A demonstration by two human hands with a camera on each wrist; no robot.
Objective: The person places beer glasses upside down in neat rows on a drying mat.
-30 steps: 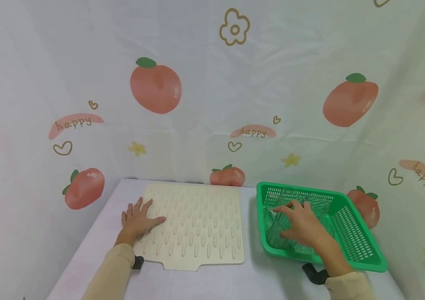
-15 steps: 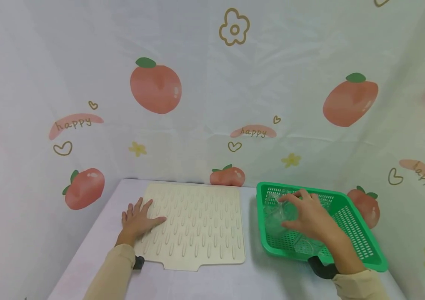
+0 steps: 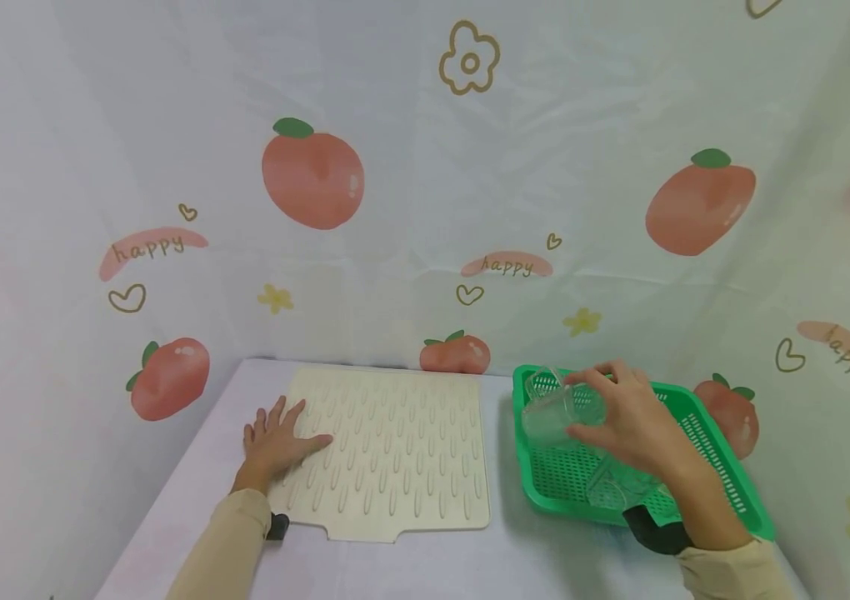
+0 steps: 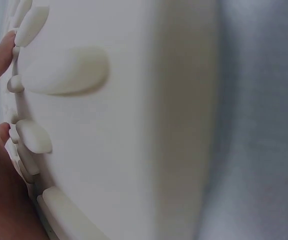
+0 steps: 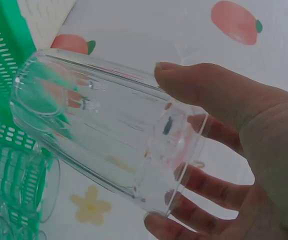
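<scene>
My right hand (image 3: pixel 631 421) grips a clear drinking glass (image 3: pixel 548 421) over the left part of the green basket (image 3: pixel 560 505). In the right wrist view the glass (image 5: pixel 99 125) lies tilted, with my thumb on one side and the fingers around the end nearest the palm. My left hand (image 3: pixel 278 446) rests with spread fingers on the left side of a cream board (image 3: pixel 413 467) covered in raised oval ridges. Close up, the left wrist view shows the board (image 4: pixel 119 150) and part of that hand (image 4: pixel 1 185) at its edge.
More clear glasses stay in the basket, one (image 3: pixel 615 485) near its front and others (image 5: pixel 16 180) seen in the right wrist view. The basket stands right of the board on a white table (image 3: pixel 500 558). A printed cloth (image 3: pixel 410 183) hangs close behind.
My right hand has taken hold of the glass, lifted it up from among the others and shifted slightly right. My left hand and the board have not moved.
</scene>
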